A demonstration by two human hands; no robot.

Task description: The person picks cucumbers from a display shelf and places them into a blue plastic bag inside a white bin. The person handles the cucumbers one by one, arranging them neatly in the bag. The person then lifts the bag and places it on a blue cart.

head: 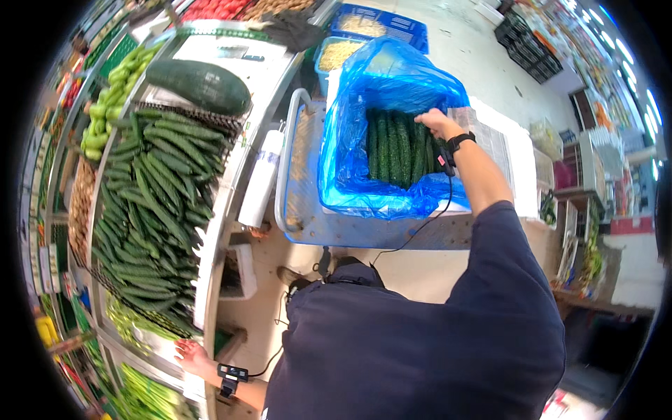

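My right hand point(440, 125) is over a box lined with a blue plastic bag point(336, 157), its fingertips close above the dark green cucumbers point(398, 149) that lie side by side inside. Whether those fingers touch or grip a cucumber is hard to see. At the lower left, my left hand point(193, 358) rests by the white edge of the produce stand point(210, 294), fingers apart and holding nothing. Just beyond it, a large pile of cucumbers point(157, 210) fills a section of the stand. Both wrists carry strapped devices with cables.
The box stands on a blue flatbed trolley point(357, 233) with a grey handle point(281, 168). A winter melon point(199, 86) lies above the cucumber pile, and celery point(152, 394) below. A roll of bags point(262, 176) hangs beside the stand. Blue crates point(415, 34) sit behind the box.
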